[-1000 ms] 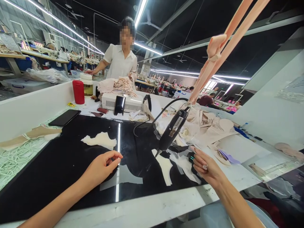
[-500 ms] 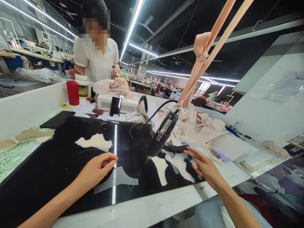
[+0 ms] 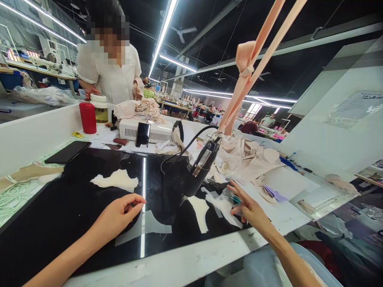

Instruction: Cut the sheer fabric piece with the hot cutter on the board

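Note:
My left hand (image 3: 127, 211) hovers over the black tabletop with its thumb and index fingertips together, and no item shows between them. A clear template (image 3: 158, 227) lies just beyond and under those fingers. Farther off is a cream foam piece (image 3: 115, 179) with a curved edge. My right hand (image 3: 247, 207) has its fingers stretched apart. Near its fingertips lie a small teal object (image 3: 235, 198), partly covered, and white translucent cut pieces (image 3: 221, 204). Between the hands, a black corded hand tool (image 3: 202, 167) hangs tip down, beside a second cream piece (image 3: 200, 213).
Peach straps (image 3: 239, 87) suspend the tool. A white vented box (image 3: 149, 133) carries stacked fabric, with a phone (image 3: 143, 134) in front. A red container (image 3: 88, 118) and jar (image 3: 100, 109) stand back left. Beige scraps (image 3: 239, 153) are heaped right. A person (image 3: 110, 75) stands across.
The whole view has shifted slightly, moving the scene left. My right hand has come a little closer to the teal object, its fingers spreading. The left hand keeps its pose.

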`<action>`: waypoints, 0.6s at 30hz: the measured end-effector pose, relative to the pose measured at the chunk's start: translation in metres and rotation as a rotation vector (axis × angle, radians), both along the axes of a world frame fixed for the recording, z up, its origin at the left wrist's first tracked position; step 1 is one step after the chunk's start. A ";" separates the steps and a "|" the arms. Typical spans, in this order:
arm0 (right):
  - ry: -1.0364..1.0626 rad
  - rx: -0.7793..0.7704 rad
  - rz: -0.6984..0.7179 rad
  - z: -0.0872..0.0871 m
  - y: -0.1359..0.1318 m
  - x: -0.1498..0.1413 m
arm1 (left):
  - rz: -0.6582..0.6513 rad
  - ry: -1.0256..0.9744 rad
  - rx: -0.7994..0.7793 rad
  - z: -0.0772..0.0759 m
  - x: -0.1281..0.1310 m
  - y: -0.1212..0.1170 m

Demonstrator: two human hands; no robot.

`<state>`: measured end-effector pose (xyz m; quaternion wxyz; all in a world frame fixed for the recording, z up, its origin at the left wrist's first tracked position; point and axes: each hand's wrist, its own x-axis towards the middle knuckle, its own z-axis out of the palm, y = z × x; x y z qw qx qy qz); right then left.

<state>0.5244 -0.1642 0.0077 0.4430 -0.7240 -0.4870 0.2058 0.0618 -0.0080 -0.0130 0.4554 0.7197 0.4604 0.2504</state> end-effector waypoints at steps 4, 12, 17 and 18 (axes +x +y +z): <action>-0.009 0.009 0.054 0.009 -0.005 -0.006 | -0.010 0.019 -0.025 0.002 0.000 -0.001; 0.054 -0.051 0.111 0.012 -0.018 -0.026 | -0.116 0.134 0.162 0.018 0.003 -0.012; 0.134 -0.045 0.102 0.005 -0.017 -0.037 | -0.563 0.181 0.414 0.043 0.054 -0.050; 0.146 -0.041 0.101 0.004 -0.018 -0.038 | -0.640 0.159 0.513 0.045 0.071 -0.055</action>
